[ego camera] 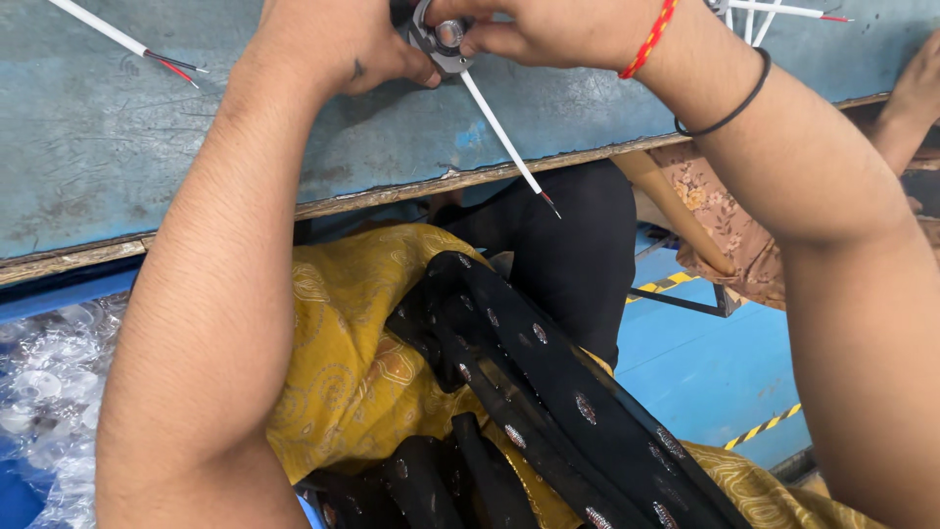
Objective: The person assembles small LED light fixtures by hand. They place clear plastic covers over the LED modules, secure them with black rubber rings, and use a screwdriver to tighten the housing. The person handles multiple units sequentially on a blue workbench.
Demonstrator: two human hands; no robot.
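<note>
Both hands meet at the top of the view over a worn blue worktable (117, 147). My left hand (328, 44) and my right hand (548, 29) together pinch a small round grey metal part (443, 41) with a shiny centre. A thin white cable (499, 132) comes out of the part and slants down to the right, ending in bare red and black wire tips near the table's edge. A red thread band and a black band circle my right wrist.
Another white cable (108, 34) with red and black ends lies on the table at top left, and several more (783, 12) at top right. A co-worker's arm (906, 108) rests at the right edge. Clear plastic bags (49, 392) sit at lower left.
</note>
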